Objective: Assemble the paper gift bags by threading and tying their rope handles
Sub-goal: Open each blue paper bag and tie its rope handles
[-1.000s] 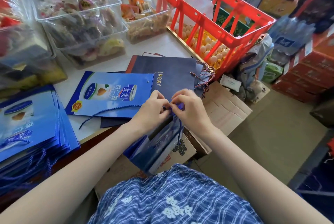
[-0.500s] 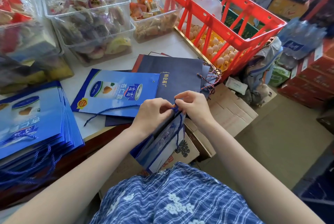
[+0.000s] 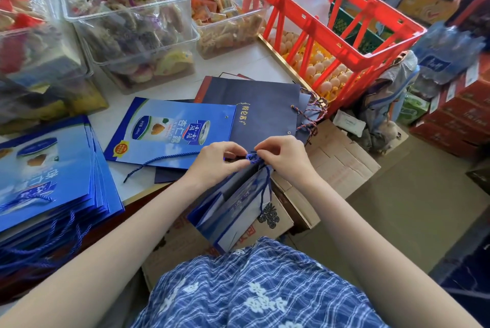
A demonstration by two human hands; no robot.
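The blue gift bag (image 3: 233, 205) hangs beyond the bench (image 3: 148, 184) edge, long axis slanting down toward the person; left hand (image 3: 214, 162) and right hand (image 3: 285, 156) each have a narrow grip pinching the blue rope (image 3: 253, 159) at its top edge; open floor (image 3: 397, 208) lies to the right.

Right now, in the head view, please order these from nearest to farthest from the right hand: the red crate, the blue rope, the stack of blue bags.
1. Blue rope: pinched by the right hand.
2. Red crate: beyond the hand, on its right.
3. Stack of blue bags: far left, on the table.
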